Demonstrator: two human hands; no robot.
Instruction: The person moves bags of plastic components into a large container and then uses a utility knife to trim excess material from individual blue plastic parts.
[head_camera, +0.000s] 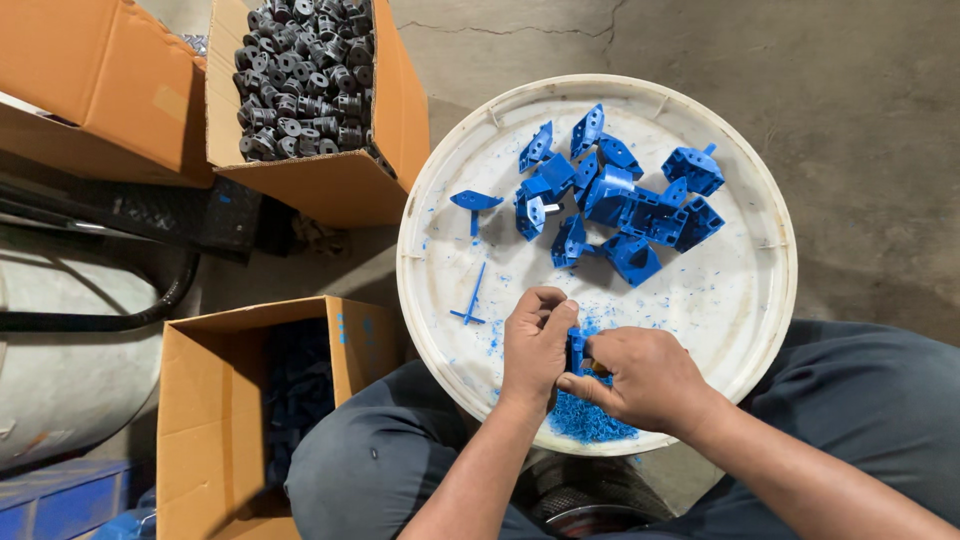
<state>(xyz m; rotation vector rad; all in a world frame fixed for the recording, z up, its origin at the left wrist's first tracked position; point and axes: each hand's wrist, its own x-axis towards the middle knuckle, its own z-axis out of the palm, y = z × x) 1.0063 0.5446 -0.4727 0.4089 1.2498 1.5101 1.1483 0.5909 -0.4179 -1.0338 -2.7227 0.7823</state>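
Observation:
A round white tray (745, 300) rests on my lap. My left hand (533, 345) grips a small blue plastic part (577, 347) over the tray's near edge. My right hand (645, 378) presses against the same part, fingers closed around a small tool that is mostly hidden. Below both hands lies a heap of blue plastic shavings (588, 420). Several blue moulded parts (625, 205) are piled at the far side of the tray. A flat blue piece (475, 200) and a thin blue sprue (470, 303) lie apart on the left.
An open cardboard box (340, 185) at top holds several black ribbed parts (305, 75). A second cardboard box (205, 410) at lower left holds blue parts. Another closed box (90, 80) is top left. A black hose (120, 320) curves over a white drum; concrete floor lies to the right.

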